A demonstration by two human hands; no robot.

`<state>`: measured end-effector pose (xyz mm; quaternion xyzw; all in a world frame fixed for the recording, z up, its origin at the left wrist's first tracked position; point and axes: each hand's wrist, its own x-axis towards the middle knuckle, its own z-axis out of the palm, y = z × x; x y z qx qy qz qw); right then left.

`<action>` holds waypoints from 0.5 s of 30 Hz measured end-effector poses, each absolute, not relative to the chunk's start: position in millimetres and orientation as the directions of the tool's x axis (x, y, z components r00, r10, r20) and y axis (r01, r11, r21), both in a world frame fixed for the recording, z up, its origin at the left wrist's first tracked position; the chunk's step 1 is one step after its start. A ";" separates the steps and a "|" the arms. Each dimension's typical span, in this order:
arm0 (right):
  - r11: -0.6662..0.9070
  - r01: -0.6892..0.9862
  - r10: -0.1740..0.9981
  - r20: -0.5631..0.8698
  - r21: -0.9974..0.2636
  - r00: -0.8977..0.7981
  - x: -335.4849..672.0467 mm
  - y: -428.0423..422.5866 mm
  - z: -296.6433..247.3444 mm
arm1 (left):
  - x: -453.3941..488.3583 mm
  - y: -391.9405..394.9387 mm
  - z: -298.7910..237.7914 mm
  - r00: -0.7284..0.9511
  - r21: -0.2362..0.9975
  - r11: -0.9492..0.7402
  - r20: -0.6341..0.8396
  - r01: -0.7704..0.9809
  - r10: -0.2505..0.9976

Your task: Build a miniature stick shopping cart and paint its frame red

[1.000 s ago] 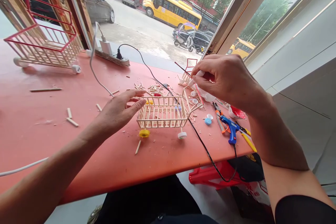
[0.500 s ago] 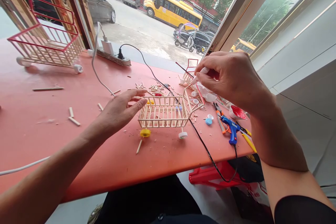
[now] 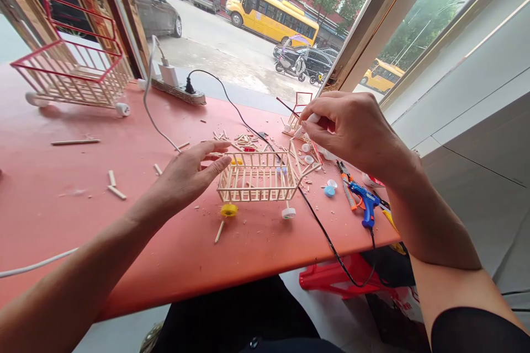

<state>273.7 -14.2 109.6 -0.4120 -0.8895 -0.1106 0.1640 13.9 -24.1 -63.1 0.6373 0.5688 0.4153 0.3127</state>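
Note:
A small cart built of wooden sticks point(image 3: 257, 178) stands on the red table point(image 3: 62, 198), on a yellow wheel point(image 3: 228, 210) and a white wheel point(image 3: 288, 213). My left hand point(image 3: 188, 176) lies open beside the cart's left end, fingertips at its rim. My right hand point(image 3: 351, 129) hovers behind the cart's right side, fingers pinched round a thin white stick-like object point(image 3: 306, 123) that points down toward the pile of parts.
A finished stick cart with red rails point(image 3: 70, 74) stands at the far left. A power strip point(image 3: 176, 91) with a black cable point(image 3: 323, 231) lies by the window. A blue glue gun point(image 3: 364, 201), orange-handled pliers point(image 3: 345, 187), bottle caps point(image 3: 329, 187) and stick scraps point(image 3: 244, 140) litter the right side.
My right hand has dipped slightly left and down with the white object after lifting a little. My left hand and the cart have stayed in place.

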 end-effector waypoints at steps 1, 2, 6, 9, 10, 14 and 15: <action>0.637 0.769 0.690 0.400 0.063 -0.604 274.9 -15.7 111.8 | 13.9 -24.2 -62.8 0.011 0.871 -0.156 0.171 0.467 0.985; 0.635 0.770 0.687 0.412 0.059 -0.598 276.0 -17.5 114.4 | 13.8 -24.1 -62.6 0.014 0.870 -0.154 0.167 0.469 0.986; 0.608 0.794 0.718 0.422 0.007 -0.554 278.6 -26.8 126.1 | 13.4 -22.6 -64.4 0.012 0.868 -0.153 0.167 0.472 0.986; 0.591 0.806 0.724 0.458 -0.027 -0.515 280.8 -36.8 131.2 | 12.3 -21.3 -66.1 0.018 0.868 -0.163 0.176 0.470 0.984; 0.586 0.809 0.720 0.483 -0.039 -0.498 282.7 -40.5 131.7 | 11.8 -21.1 -66.3 0.019 0.868 -0.166 0.177 0.468 0.984; 0.564 0.815 0.683 0.631 -0.134 -0.369 303.7 -51.1 122.7 | 10.6 -21.4 -66.0 0.021 0.869 -0.170 0.181 0.464 0.983; 0.560 0.809 0.674 0.667 -0.180 -0.318 312.4 -51.2 116.9 | 10.8 -21.6 -66.1 0.022 0.869 -0.170 0.181 0.464 0.983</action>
